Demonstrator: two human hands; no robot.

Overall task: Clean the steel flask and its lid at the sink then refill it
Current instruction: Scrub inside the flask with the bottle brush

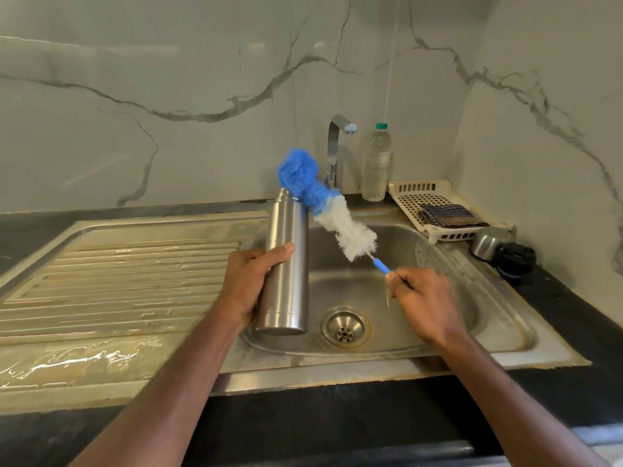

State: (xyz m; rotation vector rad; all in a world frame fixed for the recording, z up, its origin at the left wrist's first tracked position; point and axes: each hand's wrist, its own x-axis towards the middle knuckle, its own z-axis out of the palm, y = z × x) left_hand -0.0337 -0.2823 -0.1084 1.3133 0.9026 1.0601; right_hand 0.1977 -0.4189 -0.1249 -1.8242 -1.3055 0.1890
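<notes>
**A home kitchen sink corner**

A steel sink (pixel 438 318) with a ribbed draining board (pixel 118 281) sits in a dark counter (pixel 573 318) below a marble-patterned wall (pixel 168 96). A tap (pixel 335 146), a plastic water bottle (pixel 377 163) and a white dish rack (pixel 421 197) stand behind.

A dark counter (pixel 556 318) runs along the marble wall. A steel sink (pixel 499 328) is set into it, with a wet ribbed draining board (pixel 118 274) on the left side. A tap (pixel 333 150) stands at the back of the sink. Next to the tap stands a clear plastic bottle (pixel 377 163) with a green cap. A white plastic tray (pixel 414 193) sits in the corner with a folded cloth (pixel 448 215) in it. The flask's lid (pixel 505 249) lies on its side just in front of the tray.
</notes>
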